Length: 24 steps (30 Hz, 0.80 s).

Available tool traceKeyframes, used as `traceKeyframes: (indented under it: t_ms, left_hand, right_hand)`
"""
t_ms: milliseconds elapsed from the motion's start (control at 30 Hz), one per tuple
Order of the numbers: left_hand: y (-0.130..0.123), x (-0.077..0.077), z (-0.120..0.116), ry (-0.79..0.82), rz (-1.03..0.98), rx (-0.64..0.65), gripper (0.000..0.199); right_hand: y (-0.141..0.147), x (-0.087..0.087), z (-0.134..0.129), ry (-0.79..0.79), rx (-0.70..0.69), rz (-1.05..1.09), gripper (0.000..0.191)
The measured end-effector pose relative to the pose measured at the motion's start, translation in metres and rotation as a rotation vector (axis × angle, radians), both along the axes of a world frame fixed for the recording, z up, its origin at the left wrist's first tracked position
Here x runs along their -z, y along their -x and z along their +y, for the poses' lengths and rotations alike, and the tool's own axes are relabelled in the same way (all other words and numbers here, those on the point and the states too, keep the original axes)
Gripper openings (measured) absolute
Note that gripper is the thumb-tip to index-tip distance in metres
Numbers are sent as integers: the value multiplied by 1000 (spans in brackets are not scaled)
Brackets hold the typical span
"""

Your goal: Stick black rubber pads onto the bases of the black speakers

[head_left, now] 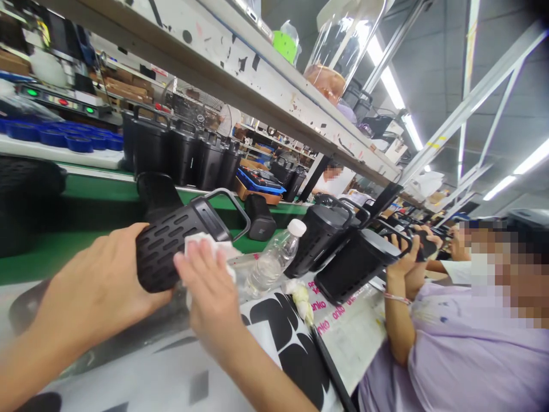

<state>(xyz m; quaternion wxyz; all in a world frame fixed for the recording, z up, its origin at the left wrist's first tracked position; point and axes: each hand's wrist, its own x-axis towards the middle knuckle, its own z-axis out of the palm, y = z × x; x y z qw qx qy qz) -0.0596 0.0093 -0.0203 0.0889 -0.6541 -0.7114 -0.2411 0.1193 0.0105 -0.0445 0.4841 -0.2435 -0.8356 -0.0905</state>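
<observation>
At centre left of the frame, a black speaker (171, 246) with a slotted grille and loop handle is held above the counter (355, 343). The left hand (90, 292) is closed around its lower end, supporting it clear of the surface and presenting the grille. The right hand (210, 292), partly closed, presses a white cloth (206, 247) against the speaker. To the right rest a plastic water bottle (274, 257) and further speakers (355, 269), near a co-worker's hands (407, 257).
</observation>
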Motion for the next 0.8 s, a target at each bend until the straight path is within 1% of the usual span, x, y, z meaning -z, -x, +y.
traceKeyframes:
  t_ms: [33,100,167,200,233,267,333,400,467,500,533,600,667,733,767,800]
  left_hand:
    - [0,-1,-1,0,7,-5,61]
    - [-1,-2,-2,-10,19,-12,57]
    - [-2,-2,-5,-24,21,8,59]
    - [-2,-2,-6,-39,29,24,63]
    - [-2,-2,-7,-59,34,34,66]
    - [-2,-3,-8,-76,40,46,67]
    - [0,-4,-9,-86,43,52,66]
    - [1,-6,-9,-72,26,52,67]
    - [2,-9,-9,-44,5,46,68]
    - [2,-9,-9,-28,-5,41,68]
    - [2,-10,-8,-8,-12,40,68]
    - [1,-9,-8,7,-13,46,68]
    - [1,-6,-6,-25,6,57,70]
    - [0,-3,-4,-46,16,60,70]
    - [1,-2,-3,-37,11,61,69]
    - [1,-2,-3,-18,2,62,69]
  right_hand:
    - [5,7,0,-10,-30,-48,46]
    - [5,19,-4,45,-120,-90,45]
    - [-7,24,-11,171,-207,-106,48]
    - [-17,25,-14,246,-220,-96,51]
    - [-27,24,-17,314,-207,-67,53]
    - [-37,23,-20,370,-166,-13,53]
    - [-53,18,-27,438,-19,173,47]
    - [-61,9,-33,458,129,381,40]
    - [-58,-4,-36,397,210,525,37]
    - [-53,-11,-36,337,209,550,38]
    - [-45,-18,-33,272,181,531,41]
    - [-26,-25,-23,142,97,383,48]
    - [-8,-19,-12,25,26,195,53]
    - [2,-2,-6,-39,-23,84,53]
    - [2,9,-6,-27,-55,54,53]
    - [0,20,-8,28,-90,22,53]
